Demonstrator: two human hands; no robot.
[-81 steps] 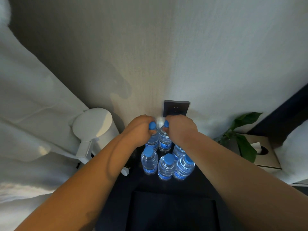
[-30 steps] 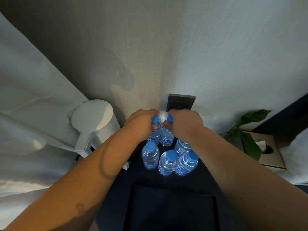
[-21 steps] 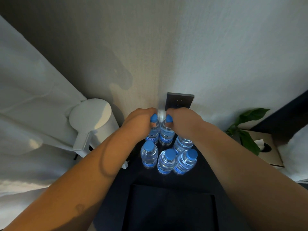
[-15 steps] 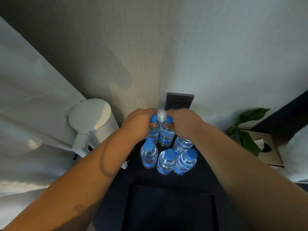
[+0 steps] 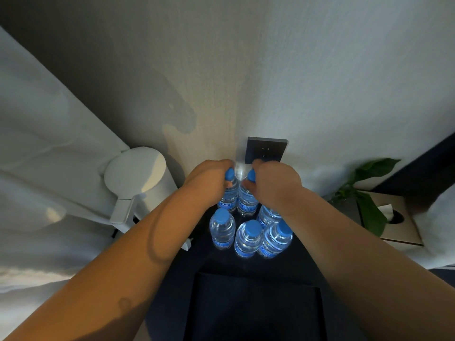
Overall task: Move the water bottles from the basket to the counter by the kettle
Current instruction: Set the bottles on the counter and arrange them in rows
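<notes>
- Head view, looking down at a dark worktop [image 5: 204,257] against a pale wall, white kettle [image 5: 138,183] at the left.
- Left hand [image 5: 209,179] clenched round the neck of one water bottle [image 5: 229,196], blue cap poking out above the knuckles.
- Right hand [image 5: 273,183] clenched the same way on a second water bottle [image 5: 247,201], just beside the first, close under the dark wall socket [image 5: 266,150].
- Both held bottles upright, at the back of the cluster; whether their bases touch the worktop cannot be told.
- Four more blue-capped bottles standing nearer: front-left bottle [image 5: 222,230], front-middle bottle [image 5: 248,238], front-right bottle [image 5: 277,238] in a row, plus a half-hidden bottle [image 5: 267,215] under the right wrist.
- Whole group just to the right of the kettle, so apparently in the asked-for place.
- Dark rectangular shape [image 5: 253,308] at the bottom edge, probably the basket; too dark to see whether any bottles remain inside.
- Judged progress: four bottles already delivered, two being set down, so the task looks close to finished.
- Left to do, as far as can be judged: let go of this pair, then check the basket for leftovers.
- Off to the right, well apart: green plant leaves [image 5: 371,193] and a tissue box [image 5: 396,217].
</notes>
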